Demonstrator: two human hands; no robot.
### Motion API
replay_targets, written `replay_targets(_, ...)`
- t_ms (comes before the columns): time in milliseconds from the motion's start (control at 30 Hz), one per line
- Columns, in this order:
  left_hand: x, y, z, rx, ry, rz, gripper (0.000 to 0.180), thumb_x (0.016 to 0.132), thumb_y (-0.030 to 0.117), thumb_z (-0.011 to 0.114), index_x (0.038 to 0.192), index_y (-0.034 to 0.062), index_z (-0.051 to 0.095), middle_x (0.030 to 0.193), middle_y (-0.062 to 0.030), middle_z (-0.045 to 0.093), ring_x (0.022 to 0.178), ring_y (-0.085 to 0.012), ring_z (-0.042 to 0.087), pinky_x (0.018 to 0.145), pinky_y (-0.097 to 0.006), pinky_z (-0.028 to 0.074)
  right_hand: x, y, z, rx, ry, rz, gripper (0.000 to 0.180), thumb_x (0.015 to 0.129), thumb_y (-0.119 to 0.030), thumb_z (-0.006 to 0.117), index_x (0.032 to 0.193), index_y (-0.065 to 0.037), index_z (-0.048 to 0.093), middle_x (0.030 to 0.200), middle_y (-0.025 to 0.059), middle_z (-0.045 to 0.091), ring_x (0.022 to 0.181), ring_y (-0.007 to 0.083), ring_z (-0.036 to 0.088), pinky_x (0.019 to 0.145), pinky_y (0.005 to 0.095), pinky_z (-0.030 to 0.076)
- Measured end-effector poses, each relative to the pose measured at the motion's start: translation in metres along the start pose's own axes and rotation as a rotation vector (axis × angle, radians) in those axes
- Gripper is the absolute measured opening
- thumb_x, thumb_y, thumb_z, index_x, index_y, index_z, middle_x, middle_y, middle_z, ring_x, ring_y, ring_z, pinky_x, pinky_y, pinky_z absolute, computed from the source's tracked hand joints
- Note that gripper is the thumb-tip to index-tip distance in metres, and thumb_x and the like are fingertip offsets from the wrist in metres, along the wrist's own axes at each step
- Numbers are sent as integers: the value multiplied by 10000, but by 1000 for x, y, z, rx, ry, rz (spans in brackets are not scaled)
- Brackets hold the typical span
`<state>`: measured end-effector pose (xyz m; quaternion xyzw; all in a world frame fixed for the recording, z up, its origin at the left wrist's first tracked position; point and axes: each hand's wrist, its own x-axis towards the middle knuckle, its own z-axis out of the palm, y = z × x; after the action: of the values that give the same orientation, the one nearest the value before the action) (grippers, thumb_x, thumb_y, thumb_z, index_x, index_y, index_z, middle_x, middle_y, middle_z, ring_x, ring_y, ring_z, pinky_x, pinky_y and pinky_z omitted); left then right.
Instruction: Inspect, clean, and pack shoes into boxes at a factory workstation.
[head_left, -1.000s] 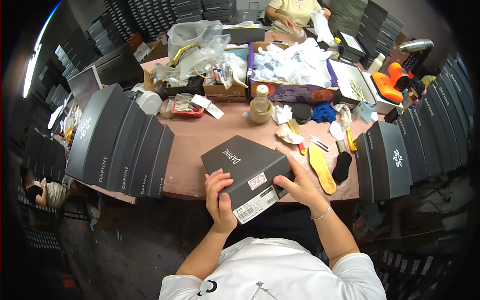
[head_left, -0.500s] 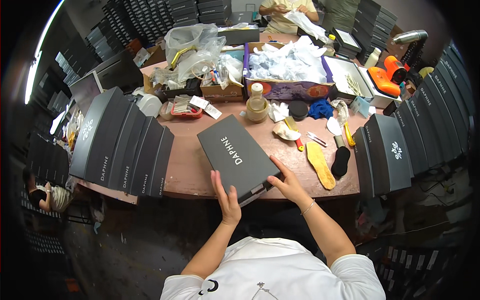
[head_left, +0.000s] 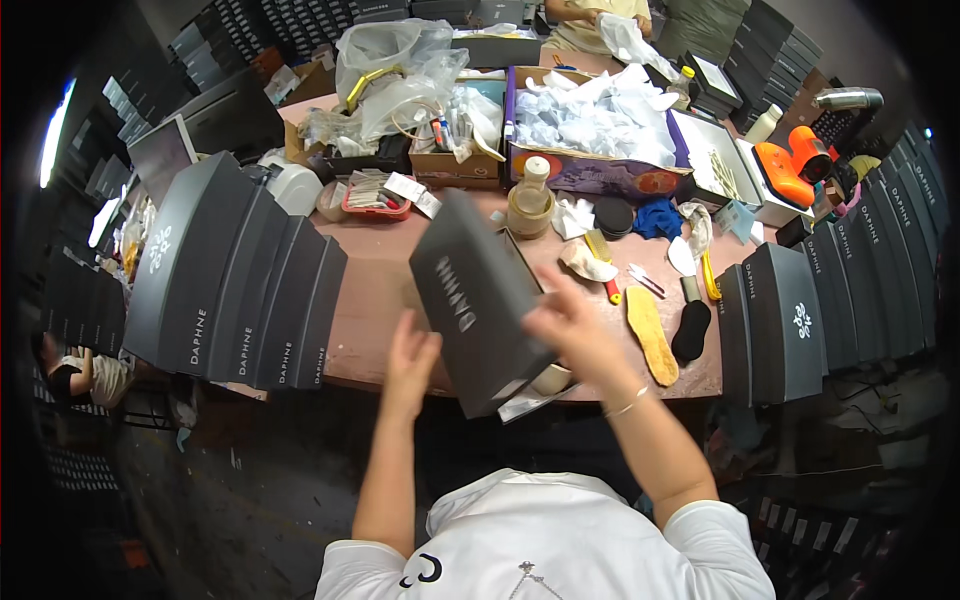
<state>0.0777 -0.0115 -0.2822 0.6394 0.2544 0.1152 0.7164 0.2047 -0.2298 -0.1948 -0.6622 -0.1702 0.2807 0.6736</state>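
A dark grey shoebox lid (head_left: pixel 475 310) is tilted up on its left side, at the front middle of the table. Under its right edge part of the box's open base (head_left: pixel 550 380) shows, with something pale inside that I cannot make out. My right hand (head_left: pixel 575 320), blurred by motion, grips the lid at its right edge. Left of the lid, my left hand (head_left: pixel 410 355) is open with fingers apart, holding nothing. To the right lie a yellow insole (head_left: pixel 652 335), a black insole-shaped piece (head_left: pixel 691 330) and a brush (head_left: pixel 603 262) with a red and yellow handle.
Shoeboxes stand in rows at the left (head_left: pixel 240 280) and right (head_left: pixel 775 320). Behind are a purple carton (head_left: pixel 600 178) of crumpled white paper, a glue jar (head_left: pixel 530 212), a red tray (head_left: pixel 376 208) and an orange heat gun (head_left: pixel 785 170). Across the table a person handles white paper.
The closed shoebox's lid has come up and tipped over to the left, baring part of the base. My left hand has let go and moved left; my right hand has moved up with the lid.
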Motion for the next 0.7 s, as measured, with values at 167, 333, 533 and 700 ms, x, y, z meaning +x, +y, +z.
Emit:
replay_targets(167, -1, 8, -91, -169, -9, -26, 714, 931, 198, 595, 1517, 102, 199, 1480, -207, 325, 1343, -279, 371, 1065, -367, 348, -39, 29, 72, -585, -420, -350, 657, 819, -303, 734, 1323, 6, 447, 1039, 196, 624, 953, 322, 625, 814, 401, 502)
replay_targets(333, 24, -24, -112, 648, 324, 274, 625, 896, 91, 620, 1448, 28, 335, 1441, -185, 396, 1306, -265, 423, 1053, -366, 368, -46, 51, 9, -978, -108, -273, 355, 768, -163, 725, 1045, 8, 580, 958, 176, 627, 895, 368, 607, 784, 450, 498)
replay_targets(533, 16, -13, -16, -27, 148, 218, 336, 947, 133, 586, 1224, -54, 547, 1157, -115, 626, 1103, -196, 578, 975, -308, 433, -38, 83, 2, -1243, -77, -244, 409, 744, -203, 748, 1068, -36, 562, 984, 126, 603, 920, 302, 577, 738, 392, 466)
replay_targets(700, -23, -28, 28, 437, 35, 317, 313, 894, 121, 648, 1190, 34, 595, 1173, -89, 584, 1074, -194, 568, 911, -311, 453, -28, 88, 4, -1270, -101, -189, 355, 726, -204, 753, 988, -45, 572, 896, 111, 590, 878, 291, 592, 710, 393, 459)
